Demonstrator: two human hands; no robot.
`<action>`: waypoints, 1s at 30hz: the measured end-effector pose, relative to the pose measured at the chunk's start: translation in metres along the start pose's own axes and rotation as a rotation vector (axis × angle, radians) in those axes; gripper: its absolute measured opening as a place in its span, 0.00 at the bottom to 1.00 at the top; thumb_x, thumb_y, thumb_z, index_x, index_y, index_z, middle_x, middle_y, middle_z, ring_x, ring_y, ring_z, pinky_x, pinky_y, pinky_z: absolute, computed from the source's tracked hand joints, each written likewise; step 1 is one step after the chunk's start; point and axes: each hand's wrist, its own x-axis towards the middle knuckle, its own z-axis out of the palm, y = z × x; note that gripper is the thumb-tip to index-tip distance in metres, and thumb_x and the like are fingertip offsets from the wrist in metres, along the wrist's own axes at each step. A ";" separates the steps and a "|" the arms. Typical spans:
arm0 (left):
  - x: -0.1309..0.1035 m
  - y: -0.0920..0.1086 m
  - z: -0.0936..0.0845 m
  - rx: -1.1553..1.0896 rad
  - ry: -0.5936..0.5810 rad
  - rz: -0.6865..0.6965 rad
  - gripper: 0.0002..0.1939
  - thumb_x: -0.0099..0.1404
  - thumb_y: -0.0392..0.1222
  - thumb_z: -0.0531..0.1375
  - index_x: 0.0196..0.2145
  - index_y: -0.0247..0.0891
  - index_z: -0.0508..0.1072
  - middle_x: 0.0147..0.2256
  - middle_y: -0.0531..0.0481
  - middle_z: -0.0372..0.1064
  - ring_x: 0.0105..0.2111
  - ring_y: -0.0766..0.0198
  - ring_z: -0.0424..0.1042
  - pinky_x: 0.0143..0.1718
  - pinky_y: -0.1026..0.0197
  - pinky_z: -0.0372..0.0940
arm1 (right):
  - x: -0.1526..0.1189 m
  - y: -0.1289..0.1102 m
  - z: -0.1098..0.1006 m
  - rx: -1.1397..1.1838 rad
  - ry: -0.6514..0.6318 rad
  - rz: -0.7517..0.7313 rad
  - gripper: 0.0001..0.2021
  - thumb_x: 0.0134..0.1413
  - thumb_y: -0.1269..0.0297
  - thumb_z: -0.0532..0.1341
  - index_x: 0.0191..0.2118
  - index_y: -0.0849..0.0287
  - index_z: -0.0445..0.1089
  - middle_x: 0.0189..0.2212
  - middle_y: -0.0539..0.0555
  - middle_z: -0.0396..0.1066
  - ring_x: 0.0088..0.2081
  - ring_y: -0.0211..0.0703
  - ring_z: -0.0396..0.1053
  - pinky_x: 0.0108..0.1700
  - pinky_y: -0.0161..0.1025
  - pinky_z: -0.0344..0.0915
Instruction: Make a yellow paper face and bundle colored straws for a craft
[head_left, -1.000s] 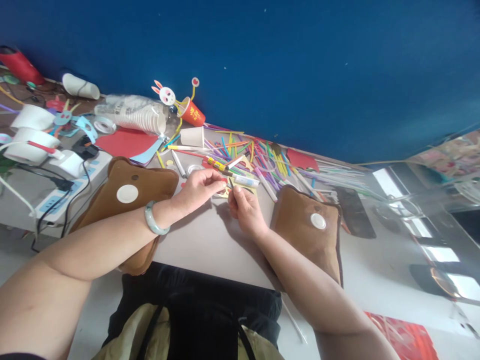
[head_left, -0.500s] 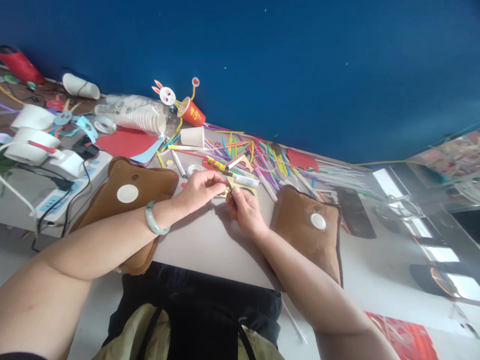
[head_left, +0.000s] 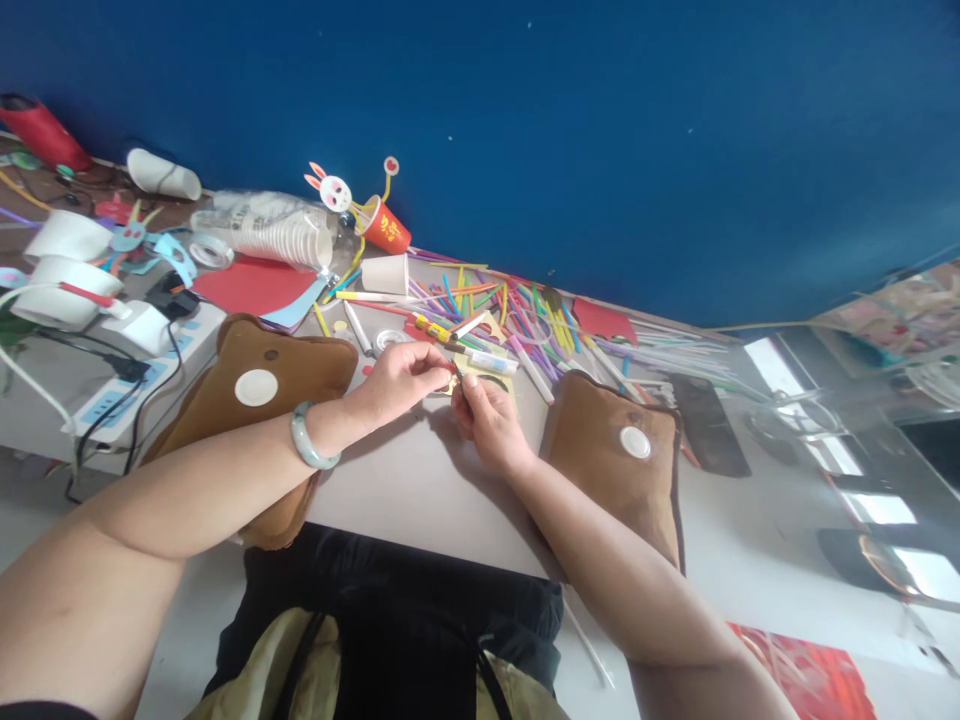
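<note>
My left hand (head_left: 403,383), with a pale green bangle at the wrist, pinches a small red piece between thumb and fingertips. Close beside it on the right, my right hand (head_left: 487,418) is closed on a small dark tool, mostly hidden by the fingers; its tip points at the red piece. Both hands are above the grey table (head_left: 420,500). Just beyond them lie a glue stick (head_left: 491,362), a yellow marker (head_left: 433,330) and some yellow paper (head_left: 517,384).
Brown cushions (head_left: 255,425) (head_left: 619,460) flank the hands. Behind are colourful straws (head_left: 536,335), a white cup (head_left: 385,274), a red cup (head_left: 388,229) with a rabbit face, and stacked cups (head_left: 285,240). A power strip (head_left: 127,400) with cables lies left, a dark phone-like slab (head_left: 709,425) right.
The dark tool in my right hand has shifted slightly, and less of it shows above the fingers. My left hand stays almost where it was.
</note>
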 end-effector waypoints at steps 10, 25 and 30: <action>0.000 -0.001 0.000 -0.006 -0.008 -0.001 0.04 0.54 0.38 0.62 0.24 0.36 0.72 0.24 0.53 0.71 0.28 0.66 0.70 0.32 0.63 0.66 | 0.000 -0.003 0.000 0.001 -0.003 -0.008 0.28 0.57 0.35 0.58 0.23 0.56 0.61 0.14 0.43 0.49 0.16 0.31 0.44 0.18 0.34 0.41; 0.001 -0.008 0.001 -0.060 -0.024 0.008 0.10 0.61 0.43 0.62 0.26 0.35 0.75 0.25 0.51 0.75 0.30 0.65 0.73 0.35 0.63 0.67 | 0.002 -0.003 -0.001 0.224 0.092 -0.011 0.22 0.48 0.43 0.70 0.29 0.57 0.66 0.15 0.40 0.48 0.17 0.28 0.41 0.19 0.32 0.39; 0.002 -0.013 -0.001 -0.003 -0.061 -0.002 0.09 0.61 0.41 0.61 0.26 0.35 0.76 0.26 0.50 0.76 0.30 0.65 0.73 0.35 0.63 0.67 | 0.002 -0.011 -0.002 0.312 0.087 -0.011 0.20 0.44 0.51 0.74 0.28 0.58 0.66 0.15 0.39 0.48 0.17 0.26 0.39 0.19 0.32 0.37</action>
